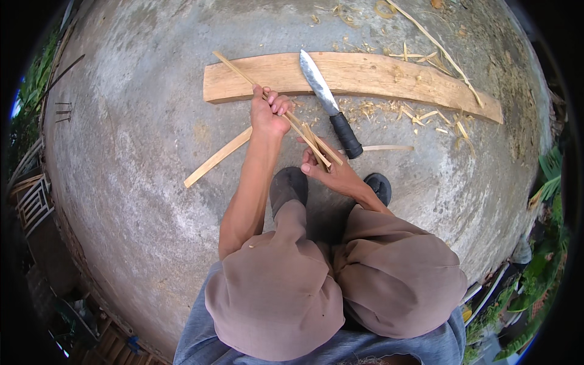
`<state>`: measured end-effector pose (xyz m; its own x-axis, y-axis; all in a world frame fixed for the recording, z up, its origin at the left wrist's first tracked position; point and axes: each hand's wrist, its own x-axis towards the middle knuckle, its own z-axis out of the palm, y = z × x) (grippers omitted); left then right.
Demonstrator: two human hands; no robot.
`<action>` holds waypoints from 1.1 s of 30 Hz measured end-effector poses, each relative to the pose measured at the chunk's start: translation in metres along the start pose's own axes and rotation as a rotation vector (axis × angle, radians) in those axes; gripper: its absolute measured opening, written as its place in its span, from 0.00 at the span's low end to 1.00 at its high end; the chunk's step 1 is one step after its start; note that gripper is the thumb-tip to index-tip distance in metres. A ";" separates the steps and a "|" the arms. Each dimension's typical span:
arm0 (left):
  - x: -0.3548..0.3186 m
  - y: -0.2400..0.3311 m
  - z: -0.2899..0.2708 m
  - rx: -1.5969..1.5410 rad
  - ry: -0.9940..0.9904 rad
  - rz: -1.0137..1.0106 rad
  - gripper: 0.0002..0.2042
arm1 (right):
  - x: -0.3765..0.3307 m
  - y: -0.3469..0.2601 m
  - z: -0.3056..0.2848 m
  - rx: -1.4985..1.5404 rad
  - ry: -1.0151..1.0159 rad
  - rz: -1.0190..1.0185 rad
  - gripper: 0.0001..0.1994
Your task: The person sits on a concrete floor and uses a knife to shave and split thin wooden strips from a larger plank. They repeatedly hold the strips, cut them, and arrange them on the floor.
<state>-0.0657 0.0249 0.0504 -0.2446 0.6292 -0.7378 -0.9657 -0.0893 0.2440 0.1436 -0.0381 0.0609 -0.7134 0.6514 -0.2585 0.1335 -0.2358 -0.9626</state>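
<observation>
My left hand is closed around a bundle of thin bamboo strips that runs diagonally from upper left to lower right. My right hand grips the lower end of the same strips, just above my dark shoes. A knife with a broad steel blade and black handle lies on a long wooden plank just beyond my hands, untouched. Another flat bamboo slat lies on the concrete under my left forearm.
Bamboo shavings and short offcuts are scattered on the concrete to the right of the knife. A long thin strip lies beyond the plank. My knees in brown trousers fill the lower middle. Plants border the right edge; wooden frames sit at the left.
</observation>
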 end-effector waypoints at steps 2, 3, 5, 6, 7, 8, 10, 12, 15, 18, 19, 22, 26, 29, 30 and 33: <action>0.000 0.003 -0.001 0.017 0.010 0.022 0.24 | -0.006 0.004 -0.006 0.125 -0.064 -0.002 0.35; 0.000 0.004 -0.002 0.024 0.011 0.036 0.24 | -0.008 0.007 -0.010 0.178 -0.085 0.024 0.37; 0.001 0.004 -0.004 0.006 -0.009 0.033 0.23 | -0.011 0.010 -0.010 0.215 -0.058 0.043 0.39; 0.003 0.004 -0.005 -0.020 -0.030 0.016 0.22 | -0.012 0.011 -0.007 0.200 -0.011 0.034 0.40; 0.006 0.003 -0.006 -0.046 -0.051 0.000 0.21 | -0.012 0.012 -0.005 0.185 0.035 0.026 0.42; 0.006 0.002 -0.003 -0.062 -0.051 -0.015 0.21 | -0.011 0.010 -0.003 0.018 0.048 -0.039 0.40; 0.007 0.000 0.002 -0.096 -0.051 -0.045 0.21 | -0.006 0.007 0.000 -0.243 0.078 -0.136 0.36; 0.004 0.001 0.004 -0.111 -0.054 -0.049 0.22 | 0.003 0.002 0.003 -0.354 0.121 -0.175 0.30; 0.003 0.004 0.006 -0.100 -0.034 -0.031 0.25 | 0.014 -0.005 0.007 -0.309 0.153 -0.124 0.21; 0.006 0.007 0.004 -0.094 -0.036 -0.018 0.26 | 0.020 -0.001 0.011 -0.309 0.196 -0.109 0.17; 0.007 0.007 0.002 -0.096 -0.043 -0.018 0.26 | 0.022 0.003 0.013 -0.325 0.216 -0.116 0.17; 0.005 -0.001 0.007 -0.102 -0.028 -0.028 0.21 | 0.030 0.027 0.017 -0.415 0.337 -0.182 0.16; 0.000 -0.004 0.008 -0.030 0.005 0.033 0.21 | 0.031 0.009 0.024 -0.406 0.329 -0.166 0.16; 0.001 0.002 0.009 0.056 0.023 0.074 0.20 | 0.028 0.008 0.015 -0.139 0.156 -0.112 0.18; 0.004 0.007 0.005 0.067 0.004 0.071 0.20 | 0.027 0.012 0.006 0.043 0.061 -0.079 0.20; 0.000 0.009 0.006 0.141 -0.034 0.088 0.20 | 0.021 0.012 -0.017 0.411 -0.131 0.072 0.33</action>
<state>-0.0735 0.0284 0.0566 -0.3224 0.6498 -0.6884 -0.9182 -0.0380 0.3943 0.1420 -0.0154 0.0424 -0.7974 0.5316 -0.2856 -0.0795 -0.5617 -0.8235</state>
